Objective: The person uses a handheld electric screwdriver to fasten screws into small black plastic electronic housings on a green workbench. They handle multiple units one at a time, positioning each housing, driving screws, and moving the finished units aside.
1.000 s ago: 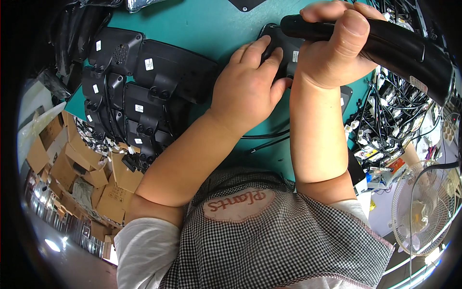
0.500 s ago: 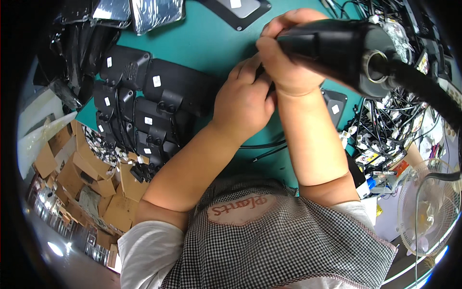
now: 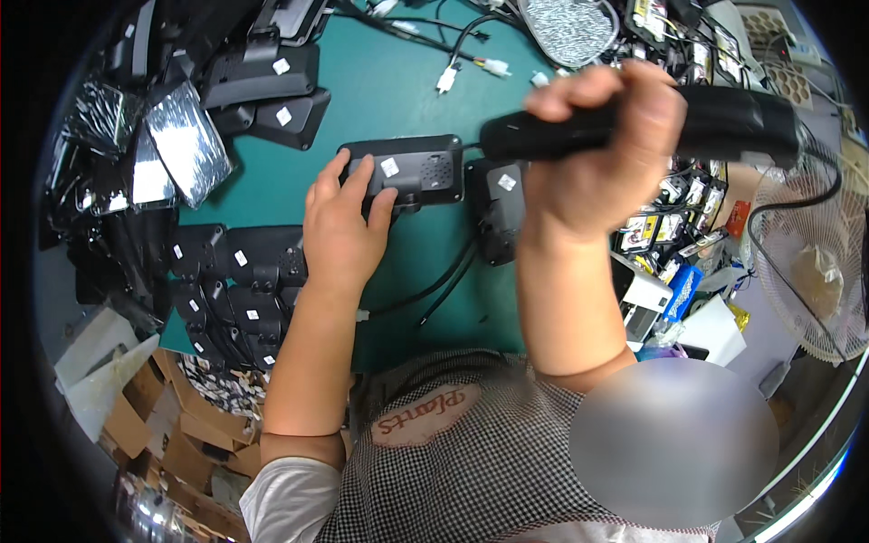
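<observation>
A black electric screwdriver (image 3: 733, 122) lies nearly level in my right hand (image 3: 597, 163), its fingers wrapped round the body. The tip points left, at the right end of a black plastic housing (image 3: 412, 172); whether it touches is hard to tell. My left hand (image 3: 344, 226) lies over the left part of that housing, fingers spread and thumb at the near edge. The housing has a white label and a patch of small holes. Beside it, under the screwdriver, is another labelled black housing (image 3: 501, 204), partly hidden by my right hand.
Rows of black housings (image 3: 253, 281) lie at the left on the green table (image 3: 425, 244). More housings (image 3: 272, 81) and silvery bags (image 3: 186, 140) sit at the far left. Cables with white plugs (image 3: 453, 63) and a tray of screws (image 3: 570, 32) lie at the back. A fan (image 3: 815, 271) stands right.
My hands, close together before, are now apart. The left has spread over a housing. The screwdriver has turned to point left. The whole view has shifted.
</observation>
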Demonstrator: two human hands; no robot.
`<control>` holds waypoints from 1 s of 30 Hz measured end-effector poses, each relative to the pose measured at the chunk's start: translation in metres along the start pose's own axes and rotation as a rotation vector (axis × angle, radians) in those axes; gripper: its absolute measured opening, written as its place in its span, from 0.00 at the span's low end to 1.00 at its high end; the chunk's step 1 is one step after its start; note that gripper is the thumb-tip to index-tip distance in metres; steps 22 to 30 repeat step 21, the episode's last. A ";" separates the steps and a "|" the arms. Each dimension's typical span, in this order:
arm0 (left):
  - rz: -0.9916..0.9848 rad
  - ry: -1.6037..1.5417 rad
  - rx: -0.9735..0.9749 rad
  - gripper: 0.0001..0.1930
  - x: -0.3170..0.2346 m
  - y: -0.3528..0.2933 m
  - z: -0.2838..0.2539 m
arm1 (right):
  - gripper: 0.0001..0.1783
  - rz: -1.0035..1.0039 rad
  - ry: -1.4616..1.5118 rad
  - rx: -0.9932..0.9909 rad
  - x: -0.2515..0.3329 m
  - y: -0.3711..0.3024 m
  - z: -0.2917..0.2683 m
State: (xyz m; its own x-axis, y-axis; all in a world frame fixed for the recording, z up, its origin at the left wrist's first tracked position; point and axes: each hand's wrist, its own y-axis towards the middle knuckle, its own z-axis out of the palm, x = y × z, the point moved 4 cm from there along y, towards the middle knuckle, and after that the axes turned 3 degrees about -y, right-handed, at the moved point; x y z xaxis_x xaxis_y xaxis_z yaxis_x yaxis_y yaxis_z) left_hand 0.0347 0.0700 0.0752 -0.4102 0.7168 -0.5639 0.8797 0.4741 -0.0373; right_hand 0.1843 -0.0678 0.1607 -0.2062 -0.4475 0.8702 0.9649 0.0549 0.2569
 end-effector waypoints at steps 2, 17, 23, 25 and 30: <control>0.144 -0.071 -0.099 0.19 -0.022 0.016 -0.002 | 0.20 -0.016 0.155 -0.118 0.030 0.010 -0.020; 0.564 0.217 0.178 0.18 -0.189 0.219 0.121 | 0.25 -0.054 0.120 -0.205 0.119 0.011 -0.128; 0.589 0.264 0.110 0.15 -0.213 0.261 0.141 | 0.29 -0.075 0.111 -0.179 0.115 0.015 -0.153; 0.589 0.264 0.110 0.15 -0.213 0.261 0.141 | 0.29 -0.075 0.111 -0.179 0.115 0.015 -0.153; 0.589 0.264 0.110 0.15 -0.213 0.261 0.141 | 0.29 -0.075 0.111 -0.179 0.115 0.015 -0.153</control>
